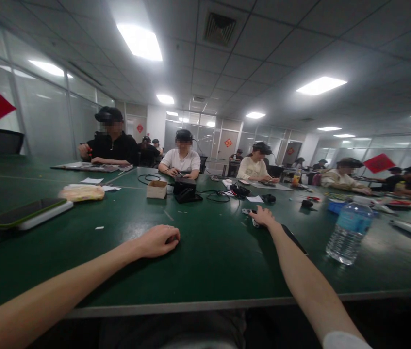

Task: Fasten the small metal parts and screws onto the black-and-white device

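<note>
My left hand [157,241] rests on the green table [205,252], fingers curled under into a loose fist with a ring showing; nothing shows in it. My right hand [262,216] reaches farther out and lies over a small dark and light object [251,213] on the table, fingers bent down onto it. What that object is stays too small to name. A dark flat strip [294,238] lies beside my right forearm.
A clear water bottle [349,231] stands at the right. A phone on a white slab [25,213] lies at the left, a yellowish bag [81,193] behind it. A small cardboard box [156,189] and black devices with cables [187,190] sit mid-table. Several people sit along the far side.
</note>
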{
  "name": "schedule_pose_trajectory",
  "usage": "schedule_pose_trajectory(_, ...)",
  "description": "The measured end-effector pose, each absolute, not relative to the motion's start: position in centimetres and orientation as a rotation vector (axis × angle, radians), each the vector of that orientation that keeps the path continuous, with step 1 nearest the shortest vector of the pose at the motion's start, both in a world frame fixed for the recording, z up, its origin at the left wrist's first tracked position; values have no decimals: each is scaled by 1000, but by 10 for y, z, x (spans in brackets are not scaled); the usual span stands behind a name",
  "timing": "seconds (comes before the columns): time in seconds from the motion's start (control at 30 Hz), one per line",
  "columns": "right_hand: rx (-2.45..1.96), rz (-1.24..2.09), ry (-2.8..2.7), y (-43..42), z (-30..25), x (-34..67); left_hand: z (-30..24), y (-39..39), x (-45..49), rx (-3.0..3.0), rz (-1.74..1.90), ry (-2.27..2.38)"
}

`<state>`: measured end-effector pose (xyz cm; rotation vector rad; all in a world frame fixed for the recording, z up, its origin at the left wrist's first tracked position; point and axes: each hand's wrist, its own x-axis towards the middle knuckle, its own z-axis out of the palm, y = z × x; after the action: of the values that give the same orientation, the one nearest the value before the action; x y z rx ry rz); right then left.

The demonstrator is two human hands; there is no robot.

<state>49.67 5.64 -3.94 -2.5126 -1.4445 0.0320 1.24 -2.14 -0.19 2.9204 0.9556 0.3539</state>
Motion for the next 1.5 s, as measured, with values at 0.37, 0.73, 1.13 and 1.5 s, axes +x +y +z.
schedule_pose_trajectory(0.37,-2515,38,-1428,54,-36,494,0,-23,12,2896,328,955)
schedule_pose_trajectory(0.73,-2511,24,-1433,53,-36,494,2,-25,14,2915,303,973)
schedule_pose_trajectory(1.13,-2503,-23,-1478,52,-31,491,1,-25,13,2905,302,980)
schedule_pose_trajectory(1.5,-2581,-179,-1431,36,-20,460,-1,-21,12,2891,318,954)
